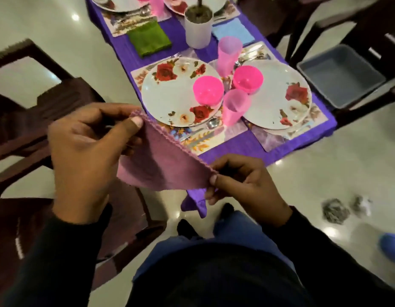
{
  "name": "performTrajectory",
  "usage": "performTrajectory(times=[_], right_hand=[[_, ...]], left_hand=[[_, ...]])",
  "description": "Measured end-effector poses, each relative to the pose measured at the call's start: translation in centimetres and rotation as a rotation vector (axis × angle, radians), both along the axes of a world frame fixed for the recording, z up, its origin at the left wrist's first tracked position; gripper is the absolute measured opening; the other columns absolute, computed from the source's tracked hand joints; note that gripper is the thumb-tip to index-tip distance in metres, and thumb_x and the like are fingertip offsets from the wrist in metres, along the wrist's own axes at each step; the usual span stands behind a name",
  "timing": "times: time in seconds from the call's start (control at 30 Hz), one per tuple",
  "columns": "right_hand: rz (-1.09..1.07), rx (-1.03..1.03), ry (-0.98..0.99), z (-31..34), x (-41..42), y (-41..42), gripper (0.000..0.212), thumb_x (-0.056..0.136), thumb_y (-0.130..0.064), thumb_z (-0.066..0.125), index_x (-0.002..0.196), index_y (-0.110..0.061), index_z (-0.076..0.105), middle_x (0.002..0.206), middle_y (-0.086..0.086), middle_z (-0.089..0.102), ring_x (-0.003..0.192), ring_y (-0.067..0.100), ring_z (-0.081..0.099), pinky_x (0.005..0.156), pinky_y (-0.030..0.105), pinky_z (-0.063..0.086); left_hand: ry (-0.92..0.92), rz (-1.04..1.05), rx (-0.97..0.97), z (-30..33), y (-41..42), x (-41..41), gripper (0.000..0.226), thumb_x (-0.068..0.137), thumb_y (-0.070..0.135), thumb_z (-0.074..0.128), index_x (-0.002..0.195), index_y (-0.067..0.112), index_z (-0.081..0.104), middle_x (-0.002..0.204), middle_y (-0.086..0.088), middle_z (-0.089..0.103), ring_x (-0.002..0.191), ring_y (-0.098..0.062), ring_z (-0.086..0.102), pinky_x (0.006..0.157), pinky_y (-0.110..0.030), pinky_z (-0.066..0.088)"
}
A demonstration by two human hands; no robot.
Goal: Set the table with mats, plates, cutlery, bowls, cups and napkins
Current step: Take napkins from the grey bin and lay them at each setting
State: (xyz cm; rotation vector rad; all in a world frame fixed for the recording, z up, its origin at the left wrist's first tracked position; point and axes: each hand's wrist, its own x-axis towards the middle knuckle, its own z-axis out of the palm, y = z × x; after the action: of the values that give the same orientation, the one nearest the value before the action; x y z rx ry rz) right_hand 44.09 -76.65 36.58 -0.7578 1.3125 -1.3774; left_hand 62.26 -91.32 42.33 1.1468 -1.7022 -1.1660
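Note:
I hold a mauve cloth napkin (163,160) stretched between both hands in front of the table's near end. My left hand (88,151) pinches its upper left corner, and my right hand (240,180) pinches its lower right corner. Beyond it, two rose-patterned plates (167,96) (278,107) sit on floral mats (201,140), each bearing a pink bowl (208,89) (247,79). Two translucent pink cups (235,107) (228,54) stand between the plates. A spoon (213,124) peeks from under the near plate. Green (149,38) and blue (233,32) napkins lie farther back.
A purple cloth (236,147) covers the table. A white pot (197,26) stands mid-table. Dark wooden chairs (26,120) stand to the left and right, and a grey tub (340,74) rests on the right chair. Grey rags (334,210) lie on the tiled floor.

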Motion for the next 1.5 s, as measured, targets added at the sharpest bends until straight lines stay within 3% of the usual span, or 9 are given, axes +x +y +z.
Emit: performTrajectory(times=[0.17, 0.37, 0.63, 0.77, 0.83, 1.07, 1.33, 1.43, 1.5], right_hand=[[-0.063, 0.174, -0.116, -2.8, -1.4, 1.4, 0.021, 0.091, 0.013, 0.056, 0.086, -0.005, 0.066, 0.067, 0.017, 0.067, 0.059, 0.027, 0.066, 0.059, 0.034, 0.061], [-0.263, 0.424, -0.027, -10.0, -8.0, 2.3, 0.022, 0.09, 0.015, 0.053, 0.079, -0.003, 0.06, 0.064, 0.014, 0.061, 0.053, 0.02, 0.065, 0.056, 0.033, 0.059], [-0.501, 0.564, 0.053, -16.1, -15.7, 3.0, 0.017, 0.091, 0.006, 0.058, 0.08, -0.004, 0.065, 0.066, 0.015, 0.065, 0.056, 0.025, 0.065, 0.063, 0.04, 0.061], [-0.542, 0.582, 0.041, -17.1, -17.9, 2.5, 0.008, 0.092, 0.004, 0.057, 0.091, 0.005, 0.065, 0.073, 0.02, 0.066, 0.057, 0.024, 0.068, 0.062, 0.038, 0.062], [-0.543, 0.6, 0.035, -17.3, -18.4, 2.1, 0.008, 0.092, 0.004, 0.057, 0.091, 0.005, 0.065, 0.073, 0.021, 0.065, 0.057, 0.025, 0.068, 0.061, 0.039, 0.062], [-0.592, 0.644, 0.044, -17.4, -17.6, 2.0, 0.015, 0.09, 0.003, 0.061, 0.081, -0.009, 0.065, 0.071, 0.015, 0.068, 0.063, 0.032, 0.07, 0.069, 0.047, 0.062], [-0.67, 0.641, 0.344, -14.9, -13.7, 3.3, 0.006, 0.083, -0.002, 0.069, 0.082, -0.009, 0.07, 0.076, 0.011, 0.072, 0.065, 0.027, 0.072, 0.065, 0.047, 0.062], [-0.667, 0.626, 0.491, -13.8, -11.1, 3.3, 0.004, 0.082, -0.012, 0.075, 0.082, -0.015, 0.072, 0.078, -0.003, 0.072, 0.066, 0.017, 0.071, 0.067, 0.041, 0.062], [-0.67, 0.613, 0.568, -12.8, -9.3, 3.1, 0.006, 0.082, -0.017, 0.076, 0.081, -0.019, 0.071, 0.079, -0.01, 0.071, 0.067, 0.01, 0.069, 0.067, 0.027, 0.058]], left_hand=[[-0.157, -0.257, 0.039, -1.2, -1.8, -5.9, 0.013, 0.09, 0.009, 0.073, 0.102, 0.013, 0.078, 0.083, -0.006, 0.076, 0.068, -0.018, 0.071, 0.062, -0.028, 0.058], [-0.456, -0.463, 0.193, -11.3, -4.3, -16.9, 0.011, 0.085, -0.003, 0.067, 0.084, 0.005, 0.074, 0.069, -0.014, 0.072, 0.065, -0.032, 0.072, 0.071, -0.051, 0.062], [-0.619, -0.607, 0.007, -16.2, -3.7, -26.2, 0.012, 0.084, 0.001, 0.064, 0.083, 0.01, 0.073, 0.077, 0.0, 0.074, 0.067, -0.018, 0.072, 0.074, -0.039, 0.061], [-0.7, -0.656, -0.138, -16.7, -3.3, -27.7, 0.013, 0.086, 0.007, 0.062, 0.091, 0.014, 0.071, 0.089, 0.001, 0.074, 0.084, -0.022, 0.07, 0.081, -0.028, 0.053], [-0.733, -0.688, -0.233, -16.7, -2.9, -28.1, 0.016, 0.087, 0.01, 0.058, 0.096, 0.013, 0.071, 0.094, -0.005, 0.075, 0.088, -0.028, 0.069, 0.082, -0.034, 0.054], [-0.763, -0.841, -0.359, -17.2, -3.1, -28.3, 0.014, 0.092, 0.014, 0.057, 0.101, 0.013, 0.068, 0.093, -0.011, 0.074, 0.084, -0.033, 0.068, 0.076, -0.045, 0.056], [-0.66, -1.037, -0.439, -15.8, -5.2, -25.8, 0.009, 0.089, 0.022, 0.061, 0.092, 0.023, 0.07, 0.09, 0.003, 0.074, 0.078, -0.021, 0.067, 0.072, -0.04, 0.056], [-0.59, -1.098, -0.48, -15.1, -6.6, -23.7, 0.011, 0.089, 0.021, 0.066, 0.096, 0.022, 0.074, 0.098, 0.001, 0.072, 0.08, -0.022, 0.066, 0.073, -0.039, 0.052], [-0.547, -1.119, -0.513, -15.2, -7.9, -22.2, 0.012, 0.087, 0.02, 0.069, 0.097, 0.021, 0.075, 0.097, -0.004, 0.068, 0.077, -0.023, 0.063, 0.073, -0.042, 0.051]])
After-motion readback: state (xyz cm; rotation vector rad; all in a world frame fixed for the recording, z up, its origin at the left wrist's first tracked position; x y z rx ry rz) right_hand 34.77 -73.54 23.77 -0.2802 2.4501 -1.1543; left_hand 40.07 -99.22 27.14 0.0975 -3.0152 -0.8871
